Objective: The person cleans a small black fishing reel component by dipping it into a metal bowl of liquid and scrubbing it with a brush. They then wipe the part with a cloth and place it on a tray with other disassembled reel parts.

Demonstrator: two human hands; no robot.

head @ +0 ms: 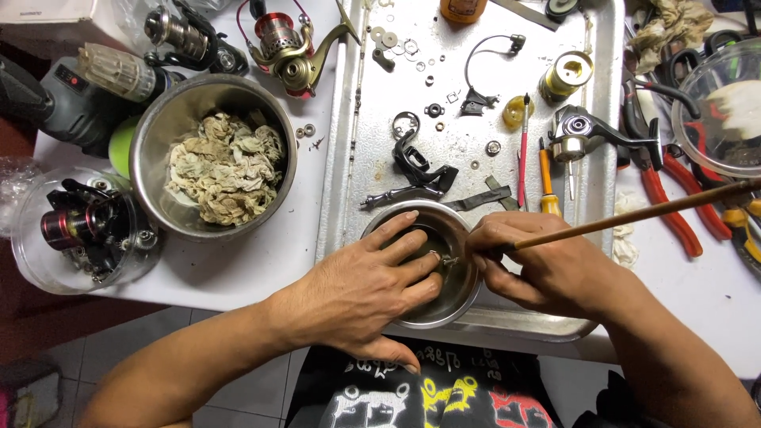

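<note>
My left hand [366, 285] lies across a small steel bowl [460, 305] at the near edge of a metal tray [337, 174], its fingertips pinching a small metal part [449, 259] over the bowl. My right hand [535, 269] grips a long thin brown-handled brush [634, 215] whose handle runs up to the right. The brush's tip meets the small part inside the bowl; the tip itself is hidden by my fingers.
The tray holds fishing reel parts: a black bail arm [416, 162], washers, a gold spool [567, 75], a reel body [583, 135], small screwdrivers [547, 186]. A large steel bowl of rags [214, 154] sits left. Red pliers [674, 206] and a clear bowl [721, 107] lie right.
</note>
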